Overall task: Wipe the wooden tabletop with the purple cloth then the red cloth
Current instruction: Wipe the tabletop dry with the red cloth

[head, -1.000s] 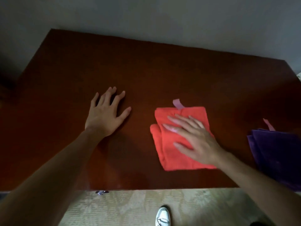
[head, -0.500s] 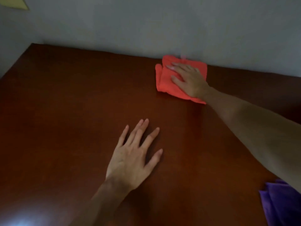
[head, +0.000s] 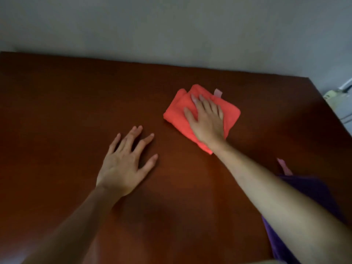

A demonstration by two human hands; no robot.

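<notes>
A folded red cloth [head: 231,113] with a small pink loop lies on the dark wooden tabletop [head: 66,111], right of centre. My right hand [head: 206,119] presses flat on it with straight fingers. My left hand [head: 127,161] rests flat on the bare wood, fingers spread, to the left of and nearer than the cloth. A purple cloth [head: 312,189] lies at the near right edge of the table, mostly hidden under my right forearm.
A grey wall runs along the table's far edge. Past the table's right edge, a pale object [head: 341,100] shows at the frame's side.
My right hand pushed the red cloth from the near side to the table's far edge, then drew it back toward the middle. The left hand stayed flat on the wood.
</notes>
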